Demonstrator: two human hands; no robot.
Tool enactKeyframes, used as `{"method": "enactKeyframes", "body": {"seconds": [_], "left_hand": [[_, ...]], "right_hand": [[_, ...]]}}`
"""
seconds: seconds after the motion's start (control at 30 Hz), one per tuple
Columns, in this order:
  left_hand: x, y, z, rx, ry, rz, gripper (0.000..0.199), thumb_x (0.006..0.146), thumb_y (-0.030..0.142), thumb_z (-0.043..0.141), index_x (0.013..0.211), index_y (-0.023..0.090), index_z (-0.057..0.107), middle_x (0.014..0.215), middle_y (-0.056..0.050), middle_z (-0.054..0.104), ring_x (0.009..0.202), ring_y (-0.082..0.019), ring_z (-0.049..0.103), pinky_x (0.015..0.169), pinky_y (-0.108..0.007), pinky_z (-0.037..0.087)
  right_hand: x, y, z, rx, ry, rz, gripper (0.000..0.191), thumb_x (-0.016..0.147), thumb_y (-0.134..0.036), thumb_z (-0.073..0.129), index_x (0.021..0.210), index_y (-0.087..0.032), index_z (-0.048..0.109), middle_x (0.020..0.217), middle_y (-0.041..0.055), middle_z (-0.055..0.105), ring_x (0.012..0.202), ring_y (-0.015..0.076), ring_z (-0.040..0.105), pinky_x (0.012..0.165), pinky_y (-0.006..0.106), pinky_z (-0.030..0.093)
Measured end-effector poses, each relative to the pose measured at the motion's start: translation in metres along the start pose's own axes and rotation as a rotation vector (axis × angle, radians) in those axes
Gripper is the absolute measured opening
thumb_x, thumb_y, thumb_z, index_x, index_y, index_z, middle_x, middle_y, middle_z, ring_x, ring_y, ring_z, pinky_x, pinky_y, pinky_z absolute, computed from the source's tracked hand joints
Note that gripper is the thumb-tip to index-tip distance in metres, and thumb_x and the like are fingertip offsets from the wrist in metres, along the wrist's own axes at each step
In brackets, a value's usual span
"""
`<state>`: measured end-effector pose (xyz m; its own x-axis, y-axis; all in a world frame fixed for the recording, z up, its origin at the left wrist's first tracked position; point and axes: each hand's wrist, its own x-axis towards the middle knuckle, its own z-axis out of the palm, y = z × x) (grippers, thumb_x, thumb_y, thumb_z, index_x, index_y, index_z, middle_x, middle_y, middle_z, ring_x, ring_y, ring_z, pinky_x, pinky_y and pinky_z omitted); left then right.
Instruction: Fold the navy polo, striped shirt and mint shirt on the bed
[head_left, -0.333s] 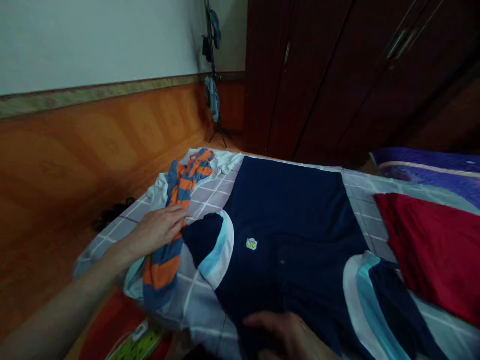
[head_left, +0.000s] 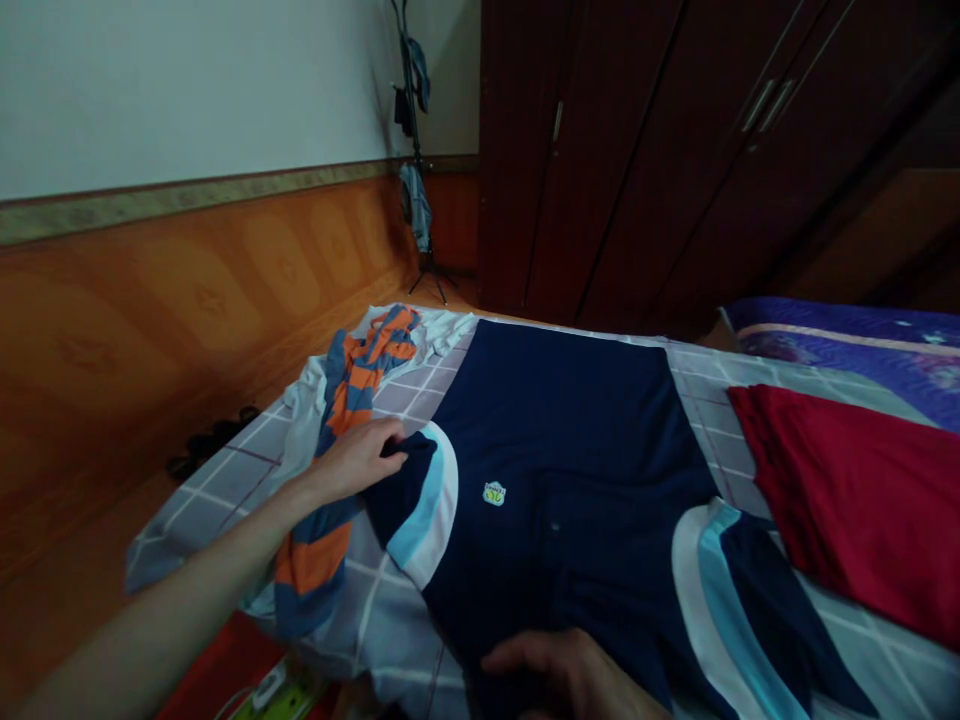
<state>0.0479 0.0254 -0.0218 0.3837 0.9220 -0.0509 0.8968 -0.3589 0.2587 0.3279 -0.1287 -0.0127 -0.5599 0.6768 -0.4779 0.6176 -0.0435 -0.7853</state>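
Observation:
A navy polo shirt (head_left: 577,410) with white and light-blue sleeve bands and a small chest badge (head_left: 494,493) lies spread on the bed, its hem toward the wardrobe. My left hand (head_left: 364,460) is closed, pinching the outer edge of the sleeve on the left between thumb and fingers. Low in the view, my right hand (head_left: 574,665) rests on the shirt near its shoulder, index finger and thumb apart; its other fingers are hidden. Close by my left forearm is an orange-and-grey striped garment (head_left: 319,560).
Folded red cloth (head_left: 862,490) lies at the right, with a purple patterned item (head_left: 847,335) behind it. Pale clothing (head_left: 304,400) borders the bed's left edge. Beyond stand a clothes rack (head_left: 416,150) and a dark wardrobe (head_left: 600,150). A yellow-green item (head_left: 274,700) sits below the bed edge.
My left hand has moved right, from the striped garment onto the navy sleeve, and its fingers have closed on the sleeve edge. The right hand stays nearly in place. The view has shifted slightly.

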Motion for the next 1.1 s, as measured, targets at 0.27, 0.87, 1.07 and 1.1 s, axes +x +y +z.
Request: {"method": "enactKeyframes", "body": {"seconds": [0.27,0.87,1.07,1.1], "left_hand": [[0.005,0.027,-0.019,0.156,0.019,0.206,0.023,0.089,0.025,0.045,0.105,0.019,0.059,0.105,-0.007,0.06,0.101,-0.023,0.057,0.089,-0.035,0.043],[-0.026,0.211,0.015,-0.025,-0.552,1.059,0.012,0.083,0.022,0.062,0.092,0.016,0.057,0.095,-0.004,0.063,0.088,-0.019,0.06,0.082,-0.032,0.05],[-0.018,0.216,0.014,-0.198,-0.588,1.052,0.036,0.083,0.037,0.065,0.113,0.019,0.055,0.108,-0.005,0.062,0.097,-0.019,0.06,0.083,-0.029,0.049],[-0.017,0.218,0.019,-0.188,-0.552,1.039,0.042,0.082,0.041,0.066,0.114,0.019,0.054,0.109,-0.006,0.061,0.098,-0.022,0.059,0.084,-0.032,0.05]], "right_hand": [[-0.026,-0.007,-0.011,-0.018,0.134,-0.12,0.057,0.075,-0.017,0.061,0.131,-0.026,0.053,0.079,-0.0012,0.07,0.069,0.0121,0.065,0.061,0.017,0.046],[-0.126,0.131,-0.034,-0.281,1.151,0.46,0.033,0.084,-0.048,0.044,0.07,-0.023,0.06,0.071,0.003,0.062,0.065,0.019,0.059,0.059,0.031,0.043],[-0.126,0.133,-0.052,-0.273,1.168,0.593,0.038,0.083,-0.055,0.044,0.088,-0.023,0.066,0.078,0.0025,0.066,0.064,0.0195,0.061,0.061,0.032,0.041],[-0.123,0.131,-0.055,-0.338,1.164,0.603,0.038,0.084,-0.053,0.045,0.091,-0.023,0.067,0.081,0.0032,0.066,0.067,0.0203,0.062,0.062,0.032,0.041]]}}
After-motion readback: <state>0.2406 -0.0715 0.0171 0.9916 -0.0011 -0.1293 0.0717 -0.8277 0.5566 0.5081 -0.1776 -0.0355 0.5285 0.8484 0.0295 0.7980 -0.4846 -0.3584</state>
